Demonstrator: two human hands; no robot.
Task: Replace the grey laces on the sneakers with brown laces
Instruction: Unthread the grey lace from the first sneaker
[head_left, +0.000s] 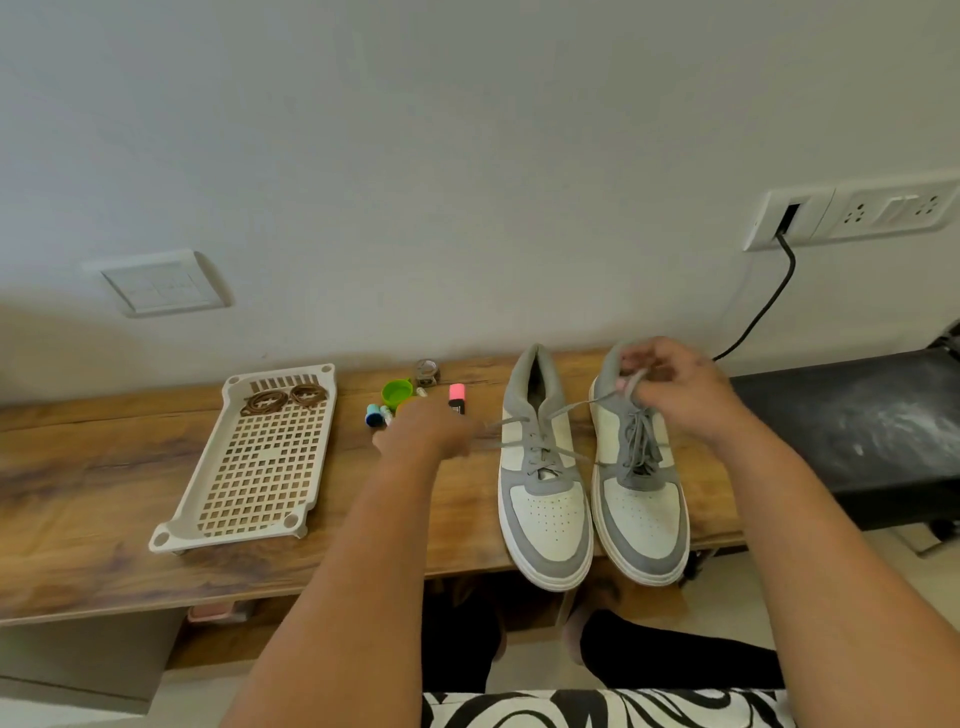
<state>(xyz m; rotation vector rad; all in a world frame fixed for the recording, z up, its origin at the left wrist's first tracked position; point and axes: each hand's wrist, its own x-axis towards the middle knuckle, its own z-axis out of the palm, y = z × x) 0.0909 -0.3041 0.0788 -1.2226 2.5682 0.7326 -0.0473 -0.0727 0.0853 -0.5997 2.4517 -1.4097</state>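
— On the counter (104, 493), at the right end: two grey-and-white sneakers side by side, touching or nearly so. Hands?

— Right hand (675, 389) raised over the collar of the right sneaker (641, 499), forearm reaching in from the lower right, fingers curled and pinching a grey lace (576, 408) near its end. Left hand (431, 431) low over the wood just left of the left sneaker (545, 499), forearm stretched in from below, back of the hand up. Blurred, so cannot tell the grip for certain; seemingly closed on the other grey strand running off the left shoe.

— Containers?

— One cream perforated tray (260, 467), well left of the shoes, standing on short legs, long side running away from the viewer and slightly tilted to the right. Inside, at the far end: two coils of brown laces (285, 399), lying next to each other. Rest of the tray bare.

— Direction of the shoes?

— Toes toward the viewer, overhanging the near edge; heels toward the wall. Long axes parallel, running near to far. Left shoe partly unlaced, strands loose across the tongue; right shoe with grey lace bunched over the eyelets.

— Anything between?

— Small clutter between tray and shoes: green cap (397, 392), pink marker (456, 397), blue-capped tube (372, 414), small jar (427, 372) at the back.
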